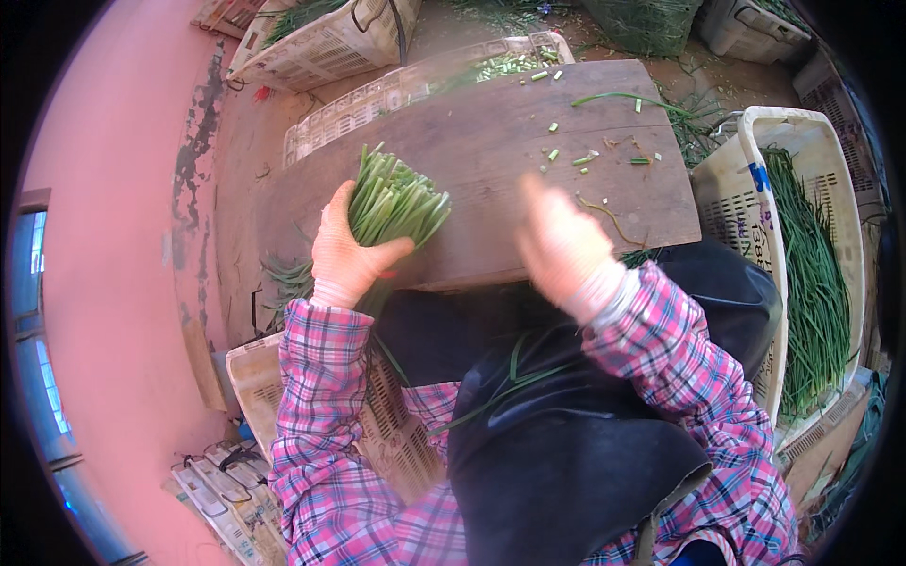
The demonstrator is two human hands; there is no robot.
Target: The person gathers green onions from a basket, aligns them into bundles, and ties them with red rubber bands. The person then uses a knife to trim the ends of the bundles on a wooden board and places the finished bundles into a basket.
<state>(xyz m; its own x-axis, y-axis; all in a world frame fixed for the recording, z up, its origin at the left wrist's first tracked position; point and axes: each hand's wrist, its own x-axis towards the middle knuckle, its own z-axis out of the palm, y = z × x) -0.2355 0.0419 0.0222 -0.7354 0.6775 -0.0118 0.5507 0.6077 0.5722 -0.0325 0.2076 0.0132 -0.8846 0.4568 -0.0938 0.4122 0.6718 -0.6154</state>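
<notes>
My left hand (352, 251), in a pale orange glove, grips a thick bunch of green stalks (396, 201), which look like garlic chives. Its cut ends point up and away from me, over the wooden board (481, 156). Leaves (289, 277) trail below the hand by the board's left edge, and a bit of red shows near the thumb. My right hand (563, 240), gloved too, is blurred by motion above the near right part of the board. Nothing shows clearly in it. Short cut stalk pieces (553, 154) lie scattered across the board's right half.
At right stands a white plastic crate (761, 177) filled with long green leaves (814, 297). Beyond the board, another crate (340, 127) holds cut ends (513, 65). A black apron (559, 453) covers my lap, with loose leaves on it. A pink wall (120, 247) rises at left.
</notes>
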